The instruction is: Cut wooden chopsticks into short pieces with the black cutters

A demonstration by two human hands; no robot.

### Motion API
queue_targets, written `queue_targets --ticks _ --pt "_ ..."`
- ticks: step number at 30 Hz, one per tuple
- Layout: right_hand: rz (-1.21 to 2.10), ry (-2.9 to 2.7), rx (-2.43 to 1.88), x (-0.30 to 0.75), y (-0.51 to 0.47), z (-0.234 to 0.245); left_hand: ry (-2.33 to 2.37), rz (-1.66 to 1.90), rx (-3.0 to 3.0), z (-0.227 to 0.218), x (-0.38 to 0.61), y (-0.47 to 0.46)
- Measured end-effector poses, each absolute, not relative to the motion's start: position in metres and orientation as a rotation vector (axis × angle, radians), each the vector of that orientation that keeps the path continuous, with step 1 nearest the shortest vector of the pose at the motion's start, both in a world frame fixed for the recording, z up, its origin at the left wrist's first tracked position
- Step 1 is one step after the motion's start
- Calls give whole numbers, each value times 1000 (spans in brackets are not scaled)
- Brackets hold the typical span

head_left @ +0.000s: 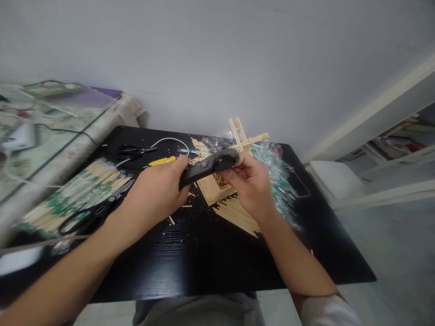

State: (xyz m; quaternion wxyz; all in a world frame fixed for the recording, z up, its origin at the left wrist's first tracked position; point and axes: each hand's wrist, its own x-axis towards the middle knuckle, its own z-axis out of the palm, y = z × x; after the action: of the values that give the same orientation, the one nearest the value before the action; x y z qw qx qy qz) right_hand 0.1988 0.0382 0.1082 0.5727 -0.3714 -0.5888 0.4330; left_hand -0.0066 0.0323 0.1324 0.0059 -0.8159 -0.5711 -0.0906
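Observation:
A black elongated object with a rounded dark recess near its right end is held up over the table between my two hands. My left hand is closed around its left end, thumb on top. At the other end, my right hand has its fingers pinched on the object; the fingertips are partly hidden. Behind and below is a model built of thin wooden sticks, with a slanted base and crossed lattice arms. Loose wooden sticks lie fanned out under my right hand.
On the black table, wrapped chopstick packets, large scissors, smaller black-handled scissors and a yellow cutter lie at left. Crumpled plastic wrappers are heaped at right. A glass-topped surface adjoins on the left.

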Motion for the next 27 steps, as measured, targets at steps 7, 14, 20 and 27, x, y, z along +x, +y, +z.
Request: queue_targets --ticks 7,14,20,27 --pt "935 -1378 -877 199 38 109 -1719 -365 -2594 132 -7 31" --pt "921 -1379 -883 199 37 112 -1724 -400 -2588 132 -7 31" --pt "903 -1384 -854 197 36 112 -1768 -321 -2589 134 -6 31" --pt "972 -1377 -872 199 36 112 -1699 -444 -2640 132 -8 32"
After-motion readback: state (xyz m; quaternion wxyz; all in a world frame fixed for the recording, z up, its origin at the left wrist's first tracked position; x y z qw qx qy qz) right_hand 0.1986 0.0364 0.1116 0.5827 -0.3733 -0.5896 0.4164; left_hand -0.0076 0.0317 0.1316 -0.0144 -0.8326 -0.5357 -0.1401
